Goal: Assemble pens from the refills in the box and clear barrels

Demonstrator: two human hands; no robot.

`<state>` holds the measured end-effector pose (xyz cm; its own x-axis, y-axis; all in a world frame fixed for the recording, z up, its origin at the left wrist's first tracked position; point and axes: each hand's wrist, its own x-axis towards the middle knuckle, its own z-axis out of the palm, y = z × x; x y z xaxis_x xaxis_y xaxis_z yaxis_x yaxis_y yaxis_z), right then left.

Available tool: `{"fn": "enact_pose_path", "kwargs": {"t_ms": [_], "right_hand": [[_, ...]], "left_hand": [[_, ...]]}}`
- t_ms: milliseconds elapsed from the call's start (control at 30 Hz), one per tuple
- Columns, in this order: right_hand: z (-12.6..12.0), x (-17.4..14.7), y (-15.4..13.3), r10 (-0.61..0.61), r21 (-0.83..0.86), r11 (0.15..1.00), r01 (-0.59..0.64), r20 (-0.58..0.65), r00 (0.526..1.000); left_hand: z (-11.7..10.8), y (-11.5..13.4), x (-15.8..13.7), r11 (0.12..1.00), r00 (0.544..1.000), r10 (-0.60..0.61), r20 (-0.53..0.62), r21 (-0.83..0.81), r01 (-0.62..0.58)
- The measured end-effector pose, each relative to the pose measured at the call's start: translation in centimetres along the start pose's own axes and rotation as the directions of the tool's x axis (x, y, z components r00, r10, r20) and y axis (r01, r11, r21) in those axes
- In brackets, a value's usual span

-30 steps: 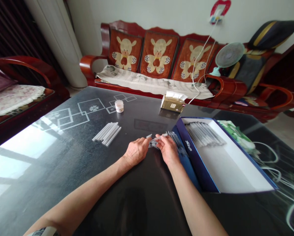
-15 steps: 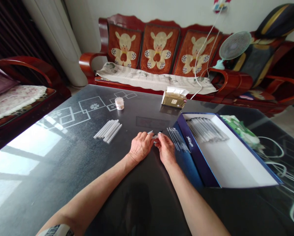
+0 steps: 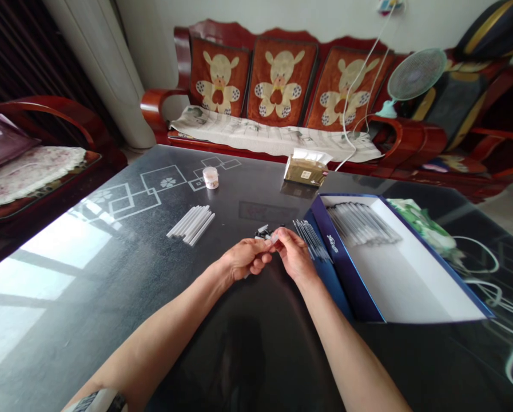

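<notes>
My left hand (image 3: 248, 257) is closed around a white pen barrel (image 3: 246, 276), whose end shows just below the fingers; most of it is hidden. Touching its thumb tip, my right hand (image 3: 294, 252) pinches a small whitish piece (image 3: 275, 237), perhaps the barrel's other end or a pen part. Behind the hands lies a little pile of black and white pen parts (image 3: 262, 232). A row of white pen barrels (image 3: 191, 224) rests to the left. Thin pen refills (image 3: 310, 237) lie beside my right hand, next to the box.
A blue open box (image 3: 410, 286) with a white inside stands at right, holding a row of pens (image 3: 363, 223). Behind it are a green-white packet (image 3: 423, 220) and white cables (image 3: 492, 292). A small round tub (image 3: 210, 178) and a tissue pack (image 3: 305, 170) stand farther back.
My left hand has turned from knuckles-up to thumb-up, moving slightly down, and the barrel now points downward. The small pile of parts shows more behind the hands. The view has shifted slightly.
</notes>
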<state>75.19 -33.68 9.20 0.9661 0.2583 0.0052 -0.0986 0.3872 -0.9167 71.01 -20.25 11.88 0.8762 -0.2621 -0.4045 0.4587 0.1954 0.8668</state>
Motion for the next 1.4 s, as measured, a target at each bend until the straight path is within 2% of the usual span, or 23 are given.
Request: {"fn": "enact_pose_path", "kwargs": {"t_ms": [67, 133, 200, 233, 300, 367, 433, 500, 600, 667, 733, 833, 867, 900, 933, 1000, 1100, 1167, 1233, 1300, 1400], "right_hand": [[0.1, -0.1, -0.3, 0.012, 0.016, 1.0, -0.012, 0.036, 0.999], [0.2, -0.2, -0.2, 0.029, 0.059, 0.998, -0.03, 0.026, 0.999], [0.5, -0.2, 0.0, 0.055, 0.095, 0.994, -0.054, -0.014, 0.998], [0.7, -0.2, 0.1, 0.07, 0.104, 0.992, -0.065, -0.041, 0.997], [1.1, -0.2, 0.2, 0.089, 0.113, 0.991, -0.077, -0.109, 0.99], [1.6, -0.2, 0.1, 0.092, 0.138, 0.988, -0.067, -0.181, 0.979], [2.0, -0.2, 0.2, 0.085, 0.191, 0.981, -0.038, -0.244, 0.966], [2.5, -0.2, 0.6, 0.079, 0.251, 0.968, -0.005, -0.287, 0.955], [3.1, -0.1, 1.5, 0.061, 0.304, 0.952, 0.046, -0.333, 0.941], [3.2, 0.3, 1.8, 0.051, 0.295, 0.954, 0.054, -0.337, 0.94], [2.7, 1.0, 1.5, 0.035, 0.263, 0.963, 0.061, -0.344, 0.938], [0.7, 2.3, -0.2, -0.023, 0.204, 0.973, 0.112, -0.391, 0.92], [-0.1, 2.6, -0.9, -0.055, 0.165, 0.978, 0.131, -0.4, 0.915], [-0.9, 2.7, -1.4, -0.089, 0.098, 0.985, 0.139, -0.4, 0.912], [-1.7, 2.8, -1.9, -0.132, -0.005, 0.99, 0.142, -0.4, 0.907], [-3.1, 2.4, -2.1, -0.218, -0.27, 0.956, 0.116, -0.389, 0.895], [-4.5, 1.1, -1.3, -0.313, -0.606, 0.794, 0.053, -0.332, 0.89], [-5.1, 0.3, -0.5, -0.36, -0.725, 0.687, 0.046, -0.284, 0.889], [-5.5, -0.2, 0.3, -0.399, -0.797, 0.602, 0.052, -0.244, 0.884], [-5.8, -0.3, 1.0, -0.428, -0.84, 0.539, 0.064, -0.208, 0.88], [-6.2, -0.2, 1.7, -0.449, -0.863, 0.498, 0.082, -0.176, 0.876]], "left_hand": [[0.2, -0.1, -0.2, 0.975, 0.992, -0.054, 0.117, -0.207, 0.077], [0.5, -0.5, -0.1, 0.975, 0.997, -0.014, 0.078, -0.221, 0.031], [0.8, -1.1, 0.2, 0.994, 0.991, 0.102, -0.084, -0.033, -0.105], [1.0, -1.3, 0.4, 0.976, 0.964, 0.196, -0.177, 0.131, -0.175], [1.2, -1.6, 0.6, 0.838, 0.859, 0.418, -0.297, 0.492, -0.238], [1.5, -1.9, 0.7, 0.635, 0.744, 0.594, -0.307, 0.746, -0.199], [1.7, -2.2, 0.7, 0.467, 0.665, 0.696, -0.269, 0.874, -0.136], [1.8, -2.4, 0.6, 0.355, 0.628, 0.744, -0.227, 0.931, -0.084], [2.0, -2.6, 0.5, 0.304, 0.619, 0.755, -0.216, 0.952, -0.039], [2.1, -2.6, 0.4, 0.354, 0.624, 0.741, -0.248, 0.934, -0.049], [1.9, -2.6, 0.2, 0.481, 0.658, 0.685, -0.313, 0.873, -0.086], [0.8, -2.8, -0.4, 0.731, 0.779, 0.487, -0.395, 0.672, -0.117], [0.3, -2.8, -0.7, 0.778, 0.808, 0.43, -0.403, 0.619, -0.106], [-0.3, -2.9, -1.0, 0.789, 0.813, 0.411, -0.413, 0.608, -0.09], [-0.9, -3.0, -1.3, 0.762, 0.797, 0.432, -0.423, 0.644, -0.072], [-2.4, -2.9, -1.8, 0.611, 0.715, 0.553, -0.428, 0.792, 0.002], [-5.0, -2.5, -1.9, 0.357, 0.604, 0.694, -0.392, 0.916, 0.183], [-6.8, -2.3, -1.6, 0.247, 0.557, 0.741, -0.376, 0.923, 0.295], [-8.4, -2.0, -1.2, 0.183, 0.543, 0.758, -0.362, 0.916, 0.357], [-9.7, -1.8, -0.8, 0.149, 0.548, 0.753, -0.364, 0.906, 0.397], [-10.7, -1.9, -0.6, 0.119, 0.556, 0.748, -0.362, 0.898, 0.424]]}}
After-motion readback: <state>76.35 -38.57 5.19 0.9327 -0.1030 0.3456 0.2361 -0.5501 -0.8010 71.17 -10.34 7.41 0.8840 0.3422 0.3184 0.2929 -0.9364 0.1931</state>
